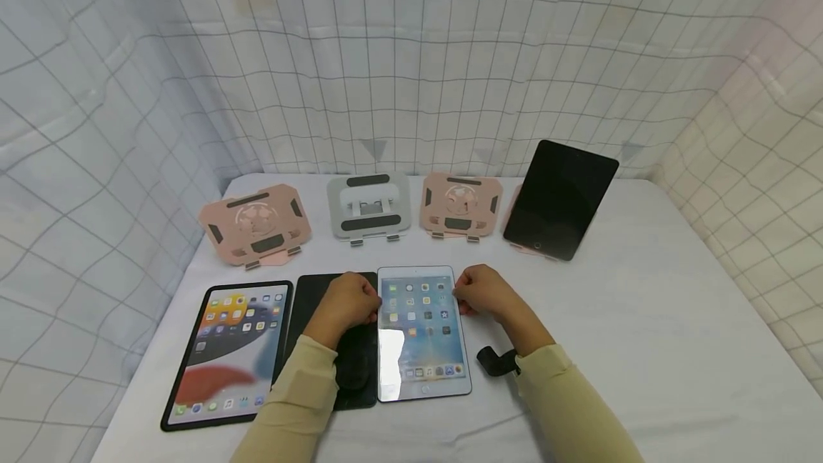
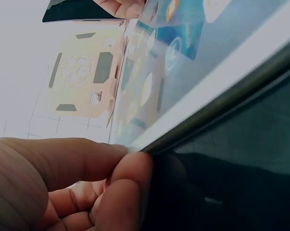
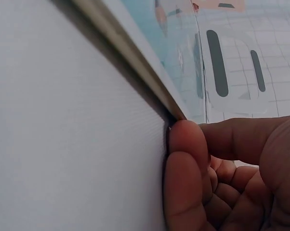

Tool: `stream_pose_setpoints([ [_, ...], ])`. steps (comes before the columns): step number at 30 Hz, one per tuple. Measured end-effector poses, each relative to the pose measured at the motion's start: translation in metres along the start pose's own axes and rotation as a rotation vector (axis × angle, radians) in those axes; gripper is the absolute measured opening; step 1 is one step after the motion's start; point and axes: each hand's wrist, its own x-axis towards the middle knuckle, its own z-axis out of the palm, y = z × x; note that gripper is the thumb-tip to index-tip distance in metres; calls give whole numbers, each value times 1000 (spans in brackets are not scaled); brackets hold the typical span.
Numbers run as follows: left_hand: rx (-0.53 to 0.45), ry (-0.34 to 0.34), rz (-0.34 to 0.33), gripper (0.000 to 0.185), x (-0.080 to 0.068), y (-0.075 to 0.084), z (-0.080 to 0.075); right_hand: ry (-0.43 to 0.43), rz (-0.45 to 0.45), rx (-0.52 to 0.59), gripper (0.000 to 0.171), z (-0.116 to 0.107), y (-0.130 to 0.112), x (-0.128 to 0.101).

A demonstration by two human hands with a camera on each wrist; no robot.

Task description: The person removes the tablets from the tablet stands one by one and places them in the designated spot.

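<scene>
From the head camera, my left hand [image 1: 347,302] and my right hand [image 1: 485,295] grip the two long edges of the white tablet [image 1: 421,334], which lies flat at the centre bottom of the frame on the table [image 1: 643,320] with its screen lit. One black tablet [image 1: 558,198] already leans on a stand at the upper right. Three stands, a pink stand [image 1: 256,223], a grey stand [image 1: 368,207] and a second pink stand [image 1: 460,206], are bare. A large lit tablet [image 1: 228,352] and a dark tablet [image 1: 321,291] lie flat at lower left, so I judge one placed and three left.

From the left wrist, my fingers [image 2: 128,192] curl under the white tablet's edge at lower left.

From the right wrist, my fingertips [image 3: 186,163] pinch the other edge at lower right; it is not lifted clear yet.
</scene>
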Motion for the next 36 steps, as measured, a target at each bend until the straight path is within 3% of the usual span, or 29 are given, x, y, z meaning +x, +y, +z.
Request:
stream_pose_setpoints([
  [13, 12, -7, 16, 28, 0, 1, -2, 32, -14, -55, 11, 2, 1, 1],
  [24, -31, -20, 25, 23, 0, -2, -1, 28, -31, -52, 11, 0, 5, -1],
  [36, -53, -36, -2, 21, -4, 0, -2, 28, -8, 33, 17, -2, 8, 0],
])
